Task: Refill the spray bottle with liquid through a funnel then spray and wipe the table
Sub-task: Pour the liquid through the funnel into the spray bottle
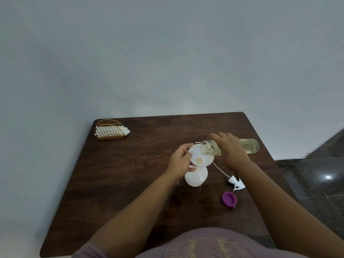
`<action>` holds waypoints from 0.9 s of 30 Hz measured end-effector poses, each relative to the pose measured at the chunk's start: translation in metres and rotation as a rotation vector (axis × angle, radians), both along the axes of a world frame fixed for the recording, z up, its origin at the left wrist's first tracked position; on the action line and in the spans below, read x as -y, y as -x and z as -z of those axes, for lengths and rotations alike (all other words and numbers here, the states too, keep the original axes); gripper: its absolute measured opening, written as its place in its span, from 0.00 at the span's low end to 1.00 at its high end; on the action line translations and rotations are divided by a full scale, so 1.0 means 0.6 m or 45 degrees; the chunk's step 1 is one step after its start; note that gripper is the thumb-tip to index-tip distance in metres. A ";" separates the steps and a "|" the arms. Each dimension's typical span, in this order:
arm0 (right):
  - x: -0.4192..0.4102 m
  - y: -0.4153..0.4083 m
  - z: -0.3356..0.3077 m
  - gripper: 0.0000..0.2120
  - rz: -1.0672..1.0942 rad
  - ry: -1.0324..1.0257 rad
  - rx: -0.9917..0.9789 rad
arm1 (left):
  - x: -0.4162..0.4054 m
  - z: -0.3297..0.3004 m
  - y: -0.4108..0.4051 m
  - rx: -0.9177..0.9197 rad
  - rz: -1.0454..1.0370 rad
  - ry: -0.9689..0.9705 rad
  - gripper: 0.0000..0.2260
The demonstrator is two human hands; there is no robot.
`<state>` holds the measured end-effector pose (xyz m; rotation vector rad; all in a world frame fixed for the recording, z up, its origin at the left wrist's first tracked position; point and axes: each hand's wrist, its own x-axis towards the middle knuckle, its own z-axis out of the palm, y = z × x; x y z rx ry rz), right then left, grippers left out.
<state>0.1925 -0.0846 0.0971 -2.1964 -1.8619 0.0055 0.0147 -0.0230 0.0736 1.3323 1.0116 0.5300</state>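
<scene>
Centre of frame: your left hand (179,161) pinches the white funnel (201,155) seated in the white spray bottle (196,176). Your right hand (229,146) grips the tilted jar (249,146) of yellowish liquid. Lower right: sprayer head (236,182), purple cap (229,199).

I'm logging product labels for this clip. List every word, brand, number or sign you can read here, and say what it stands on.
None can be read.
Clear glass bottle of yellowish liquid in the right hand: no label shows.
White plastic spray bottle under the white funnel the left hand holds: plain.
White trigger sprayer head: plain.
Purple cap: plain.
Gold wire napkin holder: no print shows.
</scene>
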 end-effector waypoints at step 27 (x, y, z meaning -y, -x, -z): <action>0.003 -0.003 -0.002 0.20 0.008 -0.005 0.027 | -0.002 0.001 0.001 0.000 0.005 -0.012 0.15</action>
